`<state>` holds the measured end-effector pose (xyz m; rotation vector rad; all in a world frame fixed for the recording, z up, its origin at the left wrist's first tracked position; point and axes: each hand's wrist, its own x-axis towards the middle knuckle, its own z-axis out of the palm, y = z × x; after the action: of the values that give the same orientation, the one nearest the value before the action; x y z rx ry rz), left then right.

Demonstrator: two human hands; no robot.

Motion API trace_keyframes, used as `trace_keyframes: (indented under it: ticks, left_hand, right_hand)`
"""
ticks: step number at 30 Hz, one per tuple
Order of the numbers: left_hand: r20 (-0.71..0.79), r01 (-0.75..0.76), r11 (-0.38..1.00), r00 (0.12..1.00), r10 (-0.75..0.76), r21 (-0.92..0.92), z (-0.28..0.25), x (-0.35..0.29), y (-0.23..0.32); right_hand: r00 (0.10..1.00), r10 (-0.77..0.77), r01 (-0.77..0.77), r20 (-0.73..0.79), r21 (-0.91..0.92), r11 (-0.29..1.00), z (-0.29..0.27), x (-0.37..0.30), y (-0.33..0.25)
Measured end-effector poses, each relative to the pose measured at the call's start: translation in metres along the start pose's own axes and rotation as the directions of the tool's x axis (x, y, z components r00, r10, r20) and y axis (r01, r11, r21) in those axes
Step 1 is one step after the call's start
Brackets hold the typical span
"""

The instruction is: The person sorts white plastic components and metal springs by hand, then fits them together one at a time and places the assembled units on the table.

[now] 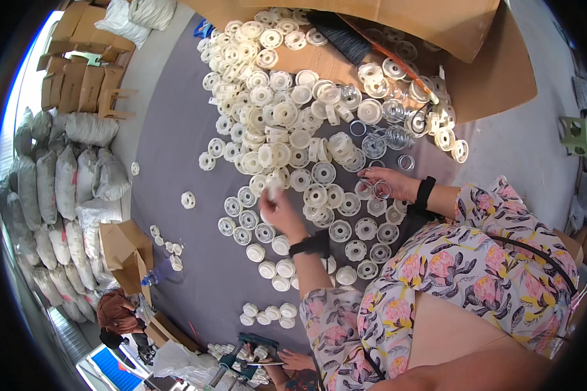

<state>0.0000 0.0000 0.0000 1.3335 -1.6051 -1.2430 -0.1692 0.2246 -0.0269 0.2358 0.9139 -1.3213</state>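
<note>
Left hand [278, 212] was pinched on a white wheel [275, 188], forearm angled up-left, wrist in a dark band [310, 243]. Wheel sat at the near edge of the white wheel pile [257, 117], over the worktop [189, 274]; motion blur, so I couldn't tell which way its face or axle axis pointed. Right hand [396, 184] was half curled, fingers pointing left, a couple of metal rings [382, 189] held at the fingertips. The clearer ring showed near-circular, so its open face pointed roughly at the camera, axis along the view. More loose rings [398, 137] lay just beyond that hand. Flat wheels [244, 218] beside my left hand lay face up, axes vertical; likewise the ones between my forearms. Red marks on the stacked sacks [65, 171] were too small to read.
</note>
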Motion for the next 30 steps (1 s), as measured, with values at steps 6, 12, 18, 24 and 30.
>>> trace_keyframes:
  ticks: [6,12,18,24,30]
  left_hand:
    - [-0.421,0.114,0.988,0.905,-0.062,0.101,-0.113,0.037,-0.038]
    - [-0.01,-0.03,0.712,0.999,0.052,0.702,-0.13,0.045,-0.071]
    - [0.329,-0.333,0.074,0.943,0.055,0.94,-0.132,0.048,-0.043]
    - [0.346,-0.466,0.376,0.873,0.345,0.801,-0.06,0.022,-0.015]
    - [0.621,-0.775,0.541,0.608,0.495,0.327,0.069,0.03,0.023]
  right_hand:
    - [1.0,0.028,-0.028,-0.007,-0.041,0.999,0.03,0.017,0.013]
    - [0.997,0.054,-0.056,-0.05,-0.037,0.998,0.032,0.023,0.013]
    - [0.998,0.058,-0.058,-0.001,-0.063,0.996,0.044,0.029,0.013]
    - [0.997,0.017,-0.024,-0.079,-0.096,0.995,0.025,0.023,0.013]
    - [0.995,0.016,-0.028,-0.098,-0.119,0.993,0.013,0.009,0.007]
